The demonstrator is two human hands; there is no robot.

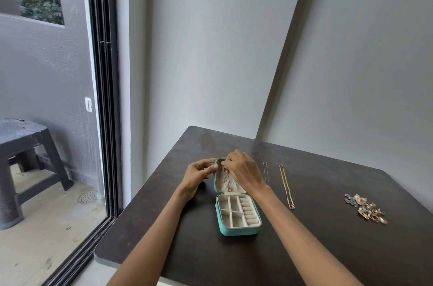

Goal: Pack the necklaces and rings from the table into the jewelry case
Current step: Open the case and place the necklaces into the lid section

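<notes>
While both hands (220,172) pinch a rose-gold necklace (228,182), the teal jewelry case (236,210) lies open.

Both arms reach to mid-frame; left hand (198,174) with curled fingers, right hand (242,172) pinching, fingertips close together.

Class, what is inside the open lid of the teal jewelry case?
Inside the lid hangs a necklace with a rose-gold pendant. The right hand covers the lid's upper part, hiding how the necklace is attached.
</notes>
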